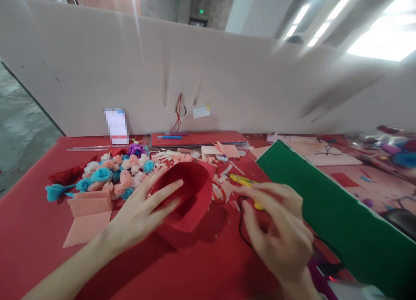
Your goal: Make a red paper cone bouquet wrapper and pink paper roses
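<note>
My left hand [143, 213] lies with its fingers spread on a curled red paper sheet [191, 191] in the middle of the red table [39, 230]. It presses on the sheet's left edge and grips nothing. My right hand [279, 230] is blurred by motion and hovers over a yellow glue gun [242, 180] and its black cord [241, 222]. The fingers are curved around the gun's rear end. I cannot tell whether they grip it.
A pile of pink, white and blue paper flowers [113, 172] lies to the left, with pink paper sheets [87, 215] in front. Paper scraps [195, 155] litter the back. A green board [328, 209] slants at the right. A beige partition wall [227, 75] closes the far edge.
</note>
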A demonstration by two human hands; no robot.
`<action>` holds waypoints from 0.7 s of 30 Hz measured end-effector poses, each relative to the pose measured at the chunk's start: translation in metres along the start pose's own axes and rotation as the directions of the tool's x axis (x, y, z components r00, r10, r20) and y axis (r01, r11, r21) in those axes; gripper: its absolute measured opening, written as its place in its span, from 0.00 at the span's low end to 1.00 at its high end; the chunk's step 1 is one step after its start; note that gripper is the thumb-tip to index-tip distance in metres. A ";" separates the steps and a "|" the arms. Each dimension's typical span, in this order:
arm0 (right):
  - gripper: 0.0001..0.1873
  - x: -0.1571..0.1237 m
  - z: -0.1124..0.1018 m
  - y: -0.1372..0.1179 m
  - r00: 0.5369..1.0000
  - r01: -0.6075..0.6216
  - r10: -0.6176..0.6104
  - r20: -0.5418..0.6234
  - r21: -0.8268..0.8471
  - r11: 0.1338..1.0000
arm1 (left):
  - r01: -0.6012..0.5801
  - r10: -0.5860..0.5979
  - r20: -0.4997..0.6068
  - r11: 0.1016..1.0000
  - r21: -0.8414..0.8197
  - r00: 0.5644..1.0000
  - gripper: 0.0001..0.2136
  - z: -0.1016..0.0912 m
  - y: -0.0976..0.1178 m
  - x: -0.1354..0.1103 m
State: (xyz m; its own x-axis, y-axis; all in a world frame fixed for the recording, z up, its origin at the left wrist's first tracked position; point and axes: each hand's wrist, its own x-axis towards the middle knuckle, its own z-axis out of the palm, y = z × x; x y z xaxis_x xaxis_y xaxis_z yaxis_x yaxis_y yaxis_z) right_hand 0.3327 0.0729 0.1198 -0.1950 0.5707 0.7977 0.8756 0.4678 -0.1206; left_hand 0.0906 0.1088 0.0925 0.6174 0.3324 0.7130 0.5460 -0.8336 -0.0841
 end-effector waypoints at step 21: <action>0.07 -0.082 0.046 0.162 0.406 -0.817 0.840 0.361 -0.269 0.510 | 0.029 -0.011 0.202 0.996 -0.088 0.979 0.17 0.014 -0.009 -0.029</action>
State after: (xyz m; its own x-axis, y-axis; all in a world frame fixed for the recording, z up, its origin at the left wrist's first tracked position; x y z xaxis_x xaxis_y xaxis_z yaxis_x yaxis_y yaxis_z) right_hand 0.4704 0.1332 0.0075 0.4968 0.8678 0.0093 0.7252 -0.4092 -0.5537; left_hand 0.0753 0.1130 0.0630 0.7129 0.4236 0.5589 0.5117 -0.8592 -0.0015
